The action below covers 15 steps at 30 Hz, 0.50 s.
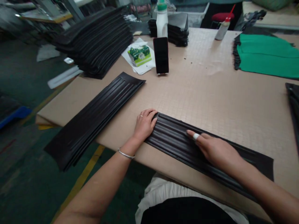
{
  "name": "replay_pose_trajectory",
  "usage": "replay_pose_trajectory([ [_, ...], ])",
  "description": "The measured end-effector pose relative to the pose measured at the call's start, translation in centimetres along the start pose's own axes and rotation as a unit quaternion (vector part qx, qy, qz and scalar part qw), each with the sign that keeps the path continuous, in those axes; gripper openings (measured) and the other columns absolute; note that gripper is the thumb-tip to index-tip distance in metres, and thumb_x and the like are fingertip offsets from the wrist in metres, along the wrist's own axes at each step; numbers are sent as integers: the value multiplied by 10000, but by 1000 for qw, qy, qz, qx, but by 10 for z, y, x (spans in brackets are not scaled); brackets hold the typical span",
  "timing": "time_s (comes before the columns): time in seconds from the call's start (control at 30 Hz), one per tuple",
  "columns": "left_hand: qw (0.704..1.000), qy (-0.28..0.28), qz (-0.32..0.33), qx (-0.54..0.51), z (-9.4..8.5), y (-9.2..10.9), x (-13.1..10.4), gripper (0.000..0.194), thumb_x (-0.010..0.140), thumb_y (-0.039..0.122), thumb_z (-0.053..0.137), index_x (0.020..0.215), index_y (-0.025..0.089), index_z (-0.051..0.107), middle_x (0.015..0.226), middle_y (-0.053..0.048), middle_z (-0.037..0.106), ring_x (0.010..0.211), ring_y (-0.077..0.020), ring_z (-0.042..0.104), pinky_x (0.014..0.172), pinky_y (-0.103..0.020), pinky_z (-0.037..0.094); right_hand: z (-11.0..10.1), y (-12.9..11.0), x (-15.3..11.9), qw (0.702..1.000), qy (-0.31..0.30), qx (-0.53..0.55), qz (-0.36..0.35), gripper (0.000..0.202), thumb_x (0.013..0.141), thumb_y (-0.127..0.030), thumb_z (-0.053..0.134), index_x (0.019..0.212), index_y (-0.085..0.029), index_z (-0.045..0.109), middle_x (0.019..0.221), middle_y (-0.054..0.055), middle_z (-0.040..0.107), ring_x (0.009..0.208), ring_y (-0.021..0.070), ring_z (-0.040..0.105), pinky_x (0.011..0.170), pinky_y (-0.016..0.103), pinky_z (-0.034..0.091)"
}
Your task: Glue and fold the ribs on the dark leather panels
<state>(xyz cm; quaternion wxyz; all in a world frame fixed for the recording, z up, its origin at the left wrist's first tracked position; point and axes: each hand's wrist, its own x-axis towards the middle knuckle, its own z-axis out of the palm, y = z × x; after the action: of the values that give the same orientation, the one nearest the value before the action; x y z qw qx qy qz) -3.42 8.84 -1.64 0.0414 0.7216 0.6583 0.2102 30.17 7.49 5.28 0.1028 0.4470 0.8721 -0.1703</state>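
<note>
A long black ribbed panel (pixel 173 135) lies slantwise along the near edge of the table. My left hand (pixel 146 123) rests at its left end, fingers over the corner and thumb on the ribs, wearing a ring. Over the panel's middle is my right hand (pixel 210 144), its index finger, wrapped in white tape, pointing left across the ribs; the other fingers are curled underneath and mostly hidden. To the left, a small stack of similar black panels (pixel 93 118) hangs partly past the table edge.
On the brown table (pixel 210 93) stand a phone (pixel 161 56), a green tissue pack (pixel 140 56), a white bottle (pixel 162 25) and a glue bottle (pixel 222 30). A tall black stack (pixel 98 40) is at back left, green pieces (pixel 266 54) at right.
</note>
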Motion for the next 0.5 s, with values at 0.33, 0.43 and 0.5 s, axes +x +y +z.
replay_pose_trajectory([
  [0.33,998,-7,15,-56,4,-12,-1,383,1016,342,512,1374,271,628,1425,-108,600,1313,-321,542,1134,-548,435,-35,-121,100,998,8,-19,-54,514,1077,-194,275,1566,-211,432,1221,162,679,1023,267,717,784,381,598],
  [0.43,999,6,15,-41,9,-17,2,414,1021,416,485,1380,264,625,1419,-108,615,1299,-346,551,1127,-554,438,-37,-104,90,998,-7,-11,-62,508,1084,-208,267,1560,-222,442,1252,155,674,1038,274,709,766,388,597],
  [0.5,999,9,15,-28,12,-19,3,432,1021,465,484,1383,271,620,1426,-107,611,1305,-354,550,1130,-559,439,-38,-84,70,998,-19,-21,-59,535,1072,-184,271,1583,-228,421,1236,159,674,1015,287,708,727,395,596],
])
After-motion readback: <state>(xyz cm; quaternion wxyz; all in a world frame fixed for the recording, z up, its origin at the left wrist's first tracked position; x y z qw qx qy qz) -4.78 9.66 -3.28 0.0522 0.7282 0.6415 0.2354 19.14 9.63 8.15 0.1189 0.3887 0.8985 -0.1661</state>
